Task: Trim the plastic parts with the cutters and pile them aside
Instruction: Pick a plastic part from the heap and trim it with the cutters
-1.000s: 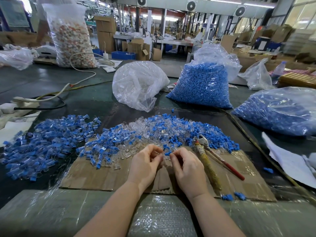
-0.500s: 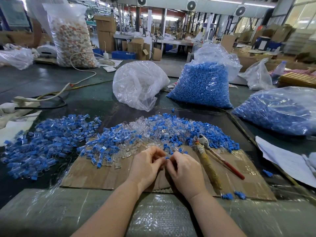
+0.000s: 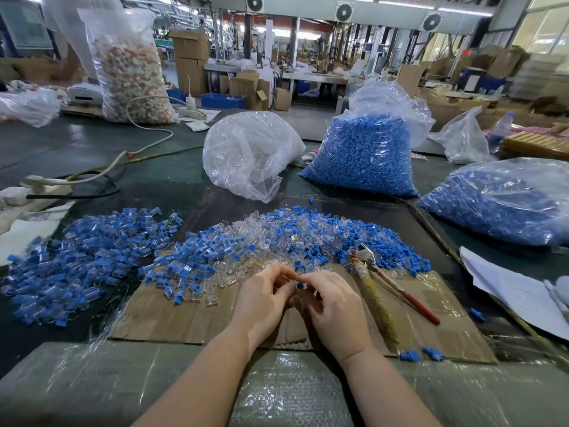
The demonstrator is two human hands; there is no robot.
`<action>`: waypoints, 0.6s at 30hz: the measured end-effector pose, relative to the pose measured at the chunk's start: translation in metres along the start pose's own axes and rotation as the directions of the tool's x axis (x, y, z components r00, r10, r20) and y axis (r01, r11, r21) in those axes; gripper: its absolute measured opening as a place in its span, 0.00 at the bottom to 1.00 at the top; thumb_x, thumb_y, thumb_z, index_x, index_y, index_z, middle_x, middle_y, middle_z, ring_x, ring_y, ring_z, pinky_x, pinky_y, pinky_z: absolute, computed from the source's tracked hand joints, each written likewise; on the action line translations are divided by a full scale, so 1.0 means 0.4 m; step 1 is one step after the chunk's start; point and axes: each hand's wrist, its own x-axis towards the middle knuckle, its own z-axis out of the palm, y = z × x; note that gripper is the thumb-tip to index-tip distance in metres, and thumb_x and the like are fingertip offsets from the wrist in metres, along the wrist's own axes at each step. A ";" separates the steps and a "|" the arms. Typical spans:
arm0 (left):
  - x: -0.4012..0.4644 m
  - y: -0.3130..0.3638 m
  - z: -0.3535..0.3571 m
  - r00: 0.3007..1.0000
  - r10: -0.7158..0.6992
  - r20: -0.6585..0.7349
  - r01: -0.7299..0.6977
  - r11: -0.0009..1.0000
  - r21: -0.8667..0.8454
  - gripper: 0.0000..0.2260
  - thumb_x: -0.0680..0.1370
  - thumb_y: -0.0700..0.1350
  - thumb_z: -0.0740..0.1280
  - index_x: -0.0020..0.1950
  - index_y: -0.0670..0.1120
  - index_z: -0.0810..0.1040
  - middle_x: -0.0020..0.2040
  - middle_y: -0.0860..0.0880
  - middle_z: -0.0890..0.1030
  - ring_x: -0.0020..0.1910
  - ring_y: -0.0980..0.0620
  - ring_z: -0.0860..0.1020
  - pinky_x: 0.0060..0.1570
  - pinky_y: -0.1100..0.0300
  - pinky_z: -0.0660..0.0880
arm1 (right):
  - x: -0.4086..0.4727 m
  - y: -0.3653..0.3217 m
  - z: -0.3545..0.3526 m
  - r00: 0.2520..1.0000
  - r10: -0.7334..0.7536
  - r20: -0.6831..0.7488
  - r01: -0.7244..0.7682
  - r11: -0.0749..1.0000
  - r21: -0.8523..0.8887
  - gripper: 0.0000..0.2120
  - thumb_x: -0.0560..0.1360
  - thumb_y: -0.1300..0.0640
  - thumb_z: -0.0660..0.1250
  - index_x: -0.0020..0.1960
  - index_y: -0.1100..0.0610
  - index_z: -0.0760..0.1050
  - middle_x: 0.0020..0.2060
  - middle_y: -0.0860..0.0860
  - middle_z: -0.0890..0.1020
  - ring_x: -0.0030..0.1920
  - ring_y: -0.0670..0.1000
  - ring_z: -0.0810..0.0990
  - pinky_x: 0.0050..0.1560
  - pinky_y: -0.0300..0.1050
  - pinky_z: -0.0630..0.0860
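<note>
My left hand (image 3: 264, 298) and my right hand (image 3: 334, 306) meet over the cardboard sheet (image 3: 172, 315), fingertips together, pinching a small blue plastic part (image 3: 300, 286) between them. Just beyond them lies a wide heap of blue and clear plastic parts (image 3: 277, 238). A second pile of blue-and-clear parts (image 3: 83, 257) spreads out at the left. The cutters (image 3: 372, 282), with one taped handle and one red handle, lie untouched on the cardboard to the right of my right hand.
Bags of blue parts stand at the back (image 3: 366, 155) and at the right (image 3: 505, 201). A crumpled clear bag (image 3: 249, 152) sits behind the heap. White paper (image 3: 511, 288) lies at the right, cables (image 3: 101, 171) at the left. Two loose blue parts (image 3: 420, 354) rest near the cardboard's front edge.
Both hands have drawn slightly back toward me and closed together, fingertips now joined on a small blue part. The cutters have not moved.
</note>
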 end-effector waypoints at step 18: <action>0.006 0.008 -0.007 1.000 0.014 0.014 -0.015 0.995 0.100 0.11 0.73 0.36 0.69 0.40 0.53 0.77 0.37 0.48 0.80 0.40 0.45 0.79 0.44 0.52 0.77 | 0.002 -0.001 0.000 0.998 -0.044 -0.055 0.042 0.998 -0.036 0.08 0.69 0.51 0.71 0.44 0.55 0.81 0.36 0.48 0.81 0.37 0.51 0.79 0.39 0.37 0.69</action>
